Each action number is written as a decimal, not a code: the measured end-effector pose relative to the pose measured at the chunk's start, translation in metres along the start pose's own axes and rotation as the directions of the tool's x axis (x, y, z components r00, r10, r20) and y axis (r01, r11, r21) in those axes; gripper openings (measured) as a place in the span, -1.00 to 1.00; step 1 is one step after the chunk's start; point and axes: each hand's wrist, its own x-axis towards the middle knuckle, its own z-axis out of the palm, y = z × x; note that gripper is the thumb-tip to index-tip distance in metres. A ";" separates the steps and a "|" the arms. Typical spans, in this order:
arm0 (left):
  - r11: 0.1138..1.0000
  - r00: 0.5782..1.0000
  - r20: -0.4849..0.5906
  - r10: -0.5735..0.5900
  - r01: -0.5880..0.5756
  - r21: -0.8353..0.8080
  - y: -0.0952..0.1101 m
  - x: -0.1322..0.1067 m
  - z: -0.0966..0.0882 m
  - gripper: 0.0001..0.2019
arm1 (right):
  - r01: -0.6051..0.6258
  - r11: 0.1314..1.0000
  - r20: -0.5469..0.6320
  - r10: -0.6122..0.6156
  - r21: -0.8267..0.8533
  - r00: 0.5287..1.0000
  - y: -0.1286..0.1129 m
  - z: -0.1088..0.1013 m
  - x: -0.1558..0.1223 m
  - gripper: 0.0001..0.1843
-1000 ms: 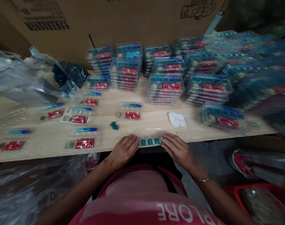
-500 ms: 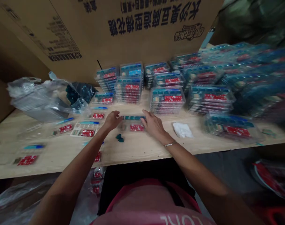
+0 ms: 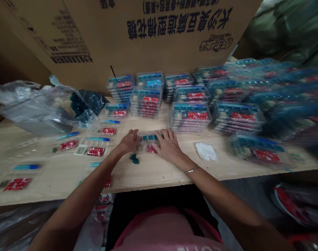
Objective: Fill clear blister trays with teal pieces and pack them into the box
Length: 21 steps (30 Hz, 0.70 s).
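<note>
A clear plastic box (image 3: 144,147) lies flat on the table between my hands, with a row of dark teal pieces along its far side and a red patterned packet (image 3: 150,149) inside. My left hand (image 3: 130,141) has its fingers curled at the box's left edge, gripping it. Across the right part of the box lies my right hand (image 3: 169,145), fingers stretched out and thumb apart, hiding part of the packet and the row. Two dark teal pieces (image 3: 134,159) sit loose on the wood just in front of my left hand.
Stacks of filled boxes (image 3: 190,118) stand behind and to the right. Open trays with blue pens and red packets (image 3: 95,151) are spread on the left, near a clear bag (image 3: 33,108) and a bag of dark pieces (image 3: 85,104). A white cloth (image 3: 206,151) lies right; a carton (image 3: 159,52) stands behind.
My right hand has moved left from the box's right end to lie over it. My left hand's fingers have curled in more at the left edge. The view has shifted slightly.
</note>
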 end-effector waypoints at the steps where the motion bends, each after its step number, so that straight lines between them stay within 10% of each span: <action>1: 1.000 1.000 0.007 0.008 -0.008 0.010 0.000 -0.001 0.000 -0.66 | 0.007 1.000 -0.009 -0.007 0.006 1.000 0.001 -0.001 -0.001 -0.45; 15: 0.979 0.984 -0.087 0.156 -0.142 0.146 0.016 -0.019 0.000 -0.66 | 0.176 0.980 0.158 -0.189 0.092 0.969 0.011 -0.001 -0.011 -0.05; 21: 0.983 0.985 0.036 0.167 -0.169 0.066 0.010 -0.014 -0.003 -0.67 | 0.223 0.973 0.178 -0.231 0.066 0.956 -0.001 -0.004 0.006 -0.23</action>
